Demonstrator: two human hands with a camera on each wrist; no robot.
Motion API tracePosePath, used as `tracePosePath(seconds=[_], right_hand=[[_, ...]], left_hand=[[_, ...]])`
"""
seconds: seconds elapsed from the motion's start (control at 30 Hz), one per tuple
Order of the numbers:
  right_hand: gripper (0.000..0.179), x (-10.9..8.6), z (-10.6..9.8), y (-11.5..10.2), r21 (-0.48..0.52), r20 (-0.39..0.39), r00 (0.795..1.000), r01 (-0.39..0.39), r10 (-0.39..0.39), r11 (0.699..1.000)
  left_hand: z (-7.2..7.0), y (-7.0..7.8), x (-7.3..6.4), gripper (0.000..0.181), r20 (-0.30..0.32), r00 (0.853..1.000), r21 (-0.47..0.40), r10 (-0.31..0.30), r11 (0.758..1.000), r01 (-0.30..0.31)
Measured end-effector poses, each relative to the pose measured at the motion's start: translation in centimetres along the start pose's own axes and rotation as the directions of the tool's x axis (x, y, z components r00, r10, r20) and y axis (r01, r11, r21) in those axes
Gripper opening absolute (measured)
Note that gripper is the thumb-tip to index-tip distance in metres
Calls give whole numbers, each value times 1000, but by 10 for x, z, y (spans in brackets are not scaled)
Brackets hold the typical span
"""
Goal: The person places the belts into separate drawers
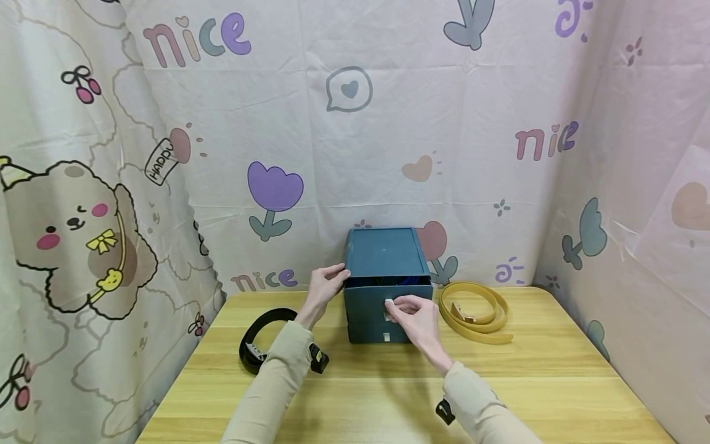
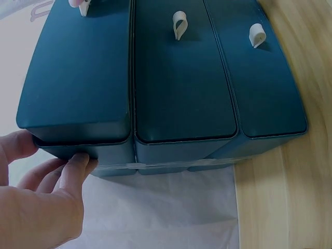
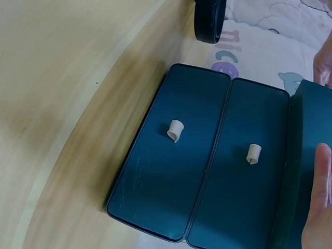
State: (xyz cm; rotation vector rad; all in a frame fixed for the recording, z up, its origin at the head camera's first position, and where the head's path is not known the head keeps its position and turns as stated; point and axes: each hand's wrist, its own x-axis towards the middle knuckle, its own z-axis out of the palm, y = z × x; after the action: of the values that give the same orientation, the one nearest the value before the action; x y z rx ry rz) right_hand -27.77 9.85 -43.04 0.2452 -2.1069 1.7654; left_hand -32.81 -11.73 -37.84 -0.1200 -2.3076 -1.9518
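Note:
A dark teal drawer box (image 1: 385, 253) stands at the back of the table, its top drawer (image 2: 78, 67) pulled out a little. My left hand (image 1: 322, 290) holds the box by its upper left front edge, with thumb and fingers (image 2: 75, 171) on either side of the corner. At the front, my right hand (image 1: 416, 317) pinches the white pull tab (image 1: 389, 302) of the top drawer. Both lower drawers sit flush, with white loop tabs (image 3: 175, 130) on their fronts. Something blue shows dimly through the top gap; its kind is hidden.
A coiled black belt (image 1: 246, 345) lies to the box's left, partly behind my left sleeve. To the right rests a coiled yellow belt (image 1: 488, 336) with a metal buckle. A printed curtain (image 1: 383, 154) hangs behind and at both sides of the wooden table (image 1: 355, 401).

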Motion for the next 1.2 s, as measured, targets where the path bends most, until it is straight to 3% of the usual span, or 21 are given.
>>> tracePosePath(seconds=[0.9,1.2], right_hand=[[15,13,9,8,70,-44,999,14,-11,997],[18,14,12,0,60,-67,997,-40,44,997]], left_hand=[[0,-1,1,42,-9,1000,-8,-23,1000,23],[1,1,-1,42,-10,1000,-19,-10,1000,10]])
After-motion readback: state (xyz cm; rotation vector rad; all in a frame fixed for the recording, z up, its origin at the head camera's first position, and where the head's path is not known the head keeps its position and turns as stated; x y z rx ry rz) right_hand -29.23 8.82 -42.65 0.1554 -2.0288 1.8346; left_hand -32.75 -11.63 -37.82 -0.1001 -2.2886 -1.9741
